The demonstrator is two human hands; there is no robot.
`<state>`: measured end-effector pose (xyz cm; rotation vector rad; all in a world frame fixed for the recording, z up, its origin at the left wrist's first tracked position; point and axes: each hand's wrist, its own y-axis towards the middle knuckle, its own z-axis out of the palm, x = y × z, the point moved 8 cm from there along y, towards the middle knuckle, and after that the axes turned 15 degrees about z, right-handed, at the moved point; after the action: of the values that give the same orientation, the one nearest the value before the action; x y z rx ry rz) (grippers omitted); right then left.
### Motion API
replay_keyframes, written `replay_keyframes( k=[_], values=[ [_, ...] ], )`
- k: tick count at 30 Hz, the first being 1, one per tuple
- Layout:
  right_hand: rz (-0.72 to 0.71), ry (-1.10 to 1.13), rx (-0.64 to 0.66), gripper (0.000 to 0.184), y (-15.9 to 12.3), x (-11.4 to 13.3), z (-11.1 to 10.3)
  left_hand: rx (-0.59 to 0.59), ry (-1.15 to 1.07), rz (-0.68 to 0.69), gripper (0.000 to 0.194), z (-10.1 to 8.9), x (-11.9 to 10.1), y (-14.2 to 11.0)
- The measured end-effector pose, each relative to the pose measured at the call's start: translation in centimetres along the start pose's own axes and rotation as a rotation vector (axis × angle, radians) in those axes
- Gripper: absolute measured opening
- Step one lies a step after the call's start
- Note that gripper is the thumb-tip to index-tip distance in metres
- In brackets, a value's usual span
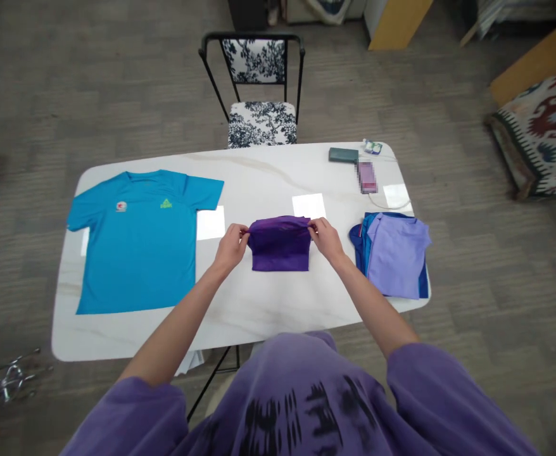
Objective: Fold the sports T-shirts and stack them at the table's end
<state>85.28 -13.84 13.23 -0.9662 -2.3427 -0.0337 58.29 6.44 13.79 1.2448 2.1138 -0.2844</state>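
A dark purple garment (280,250), partly folded into a small rectangle, lies at the middle of the white table (130,339). My left hand (232,246) pinches its upper left corner, and the upper right corner is pinched in my right hand (325,237). The upper edge looks slightly lifted between the two hands. To the left, a blue T-shirt (140,253) is spread flat, with a round badge and a green logo on its chest. On the right sits a pile of clothes with a lavender shirt (396,256) on top and darker blue pieces under it.
At the far right of the table lie a dark green case (343,155), a phone (367,177) with a white cable, and a small packet (372,147). A black-framed chair (262,123) with a patterned seat stands beyond the table. A patterned rug-like cover (544,133) is off to the right.
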Motion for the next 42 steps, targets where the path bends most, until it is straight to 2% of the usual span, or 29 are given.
replay_keyframes(
  k=[3, 6, 10, 13, 16, 18, 20, 22, 24, 26, 27, 29, 31, 34, 37, 40, 42],
  values=[
    [-0.009, 0.023, -0.056, 0.028, -6.9, -0.2, -4.4, -0.019, -0.071, 0.067, 0.014, -2.2, -6.2, -3.5],
    [-0.004, 0.036, -0.108, 0.026, -13.9, -1.1, -9.3, 0.014, -0.139, 0.137, 0.013, -3.2, -13.4, -6.5],
    [-0.014, 0.097, -0.187, 0.025, -22.3, -3.5, -16.6, 0.073, -0.253, 0.206, 0.012, -2.6, -23.1, -9.0],
    [0.007, 0.113, -0.223, 0.025, -26.8, -6.8, -22.3, 0.091, -0.344, 0.228, 0.013, -0.7, -29.6, -8.6],
    [0.048, 0.103, -0.255, 0.025, -28.7, -11.8, -28.3, 0.106, -0.39, 0.234, 0.011, 3.0, -35.1, -5.8],
    [0.066, 0.093, -0.262, 0.025, -27.9, -16.3, -31.9, 0.129, -0.392, 0.226, 0.009, 6.9, -37.8, -2.4],
    [0.082, 0.072, -0.252, 0.025, -25.2, -21.7, -34.7, 0.152, -0.383, 0.211, 0.009, 12.0, -39.3, 2.1],
    [0.094, 0.044, -0.224, 0.026, -20.5, -27.7, -36.2, 0.174, -0.374, 0.195, 0.011, 18.2, -39.6, 7.4],
    [0.114, -0.003, -0.174, 0.028, -14.6, -33.7, -36.2, 0.203, -0.349, 0.174, 0.014, 25.3, -38.9, 12.7],
    [0.158, -0.093, -0.12, 0.032, -8.7, -39.3, -34.7, 0.242, -0.27, 0.139, 0.019, 32.5, -37.8, 17.2],
    [0.191, -0.151, -0.107, 0.037, -6.3, -41.7, -33.6, 0.25, -0.198, 0.117, 0.028, 35.7, -37.3, 18.9],
    [0.254, -0.229, -0.103, 0.053, -3.0, -45.3, -31.1, 0.252, -0.03, 0.091, 0.056, 40.9, -37.2, 20.8],
    [0.275, -0.243, -0.093, 0.064, -2.1, -46.9, -28.2, 0.271, 0.101, 0.138, 0.08, 44.8, -38.7, 20.7],
    [0.246, -0.212, -0.039, 0.068, -3.6, -47.0, -23.7, 0.396, 0.131, 0.305, 0.09, 49.6, -42.2, 18.1],
    [0.234, -0.19, 0.042, 0.072, -5.2, -47.2, -20.2, 0.521, 0.103, 0.336, 0.094, 53.0, -43.3, 15.6],
    [0.251, -0.198, 0.103, 0.072, -5.1, -48.0, -18.6, 0.562, 0.106, 0.279, 0.094, 54.5, -42.6, 15.4],
    [0.249, -0.211, 0.102, 0.072, -4.8, -47.9, -18.7, 0.578, 0.107, 0.275, 0.096, 54.3, -42.4, 15.9]
  ],
)
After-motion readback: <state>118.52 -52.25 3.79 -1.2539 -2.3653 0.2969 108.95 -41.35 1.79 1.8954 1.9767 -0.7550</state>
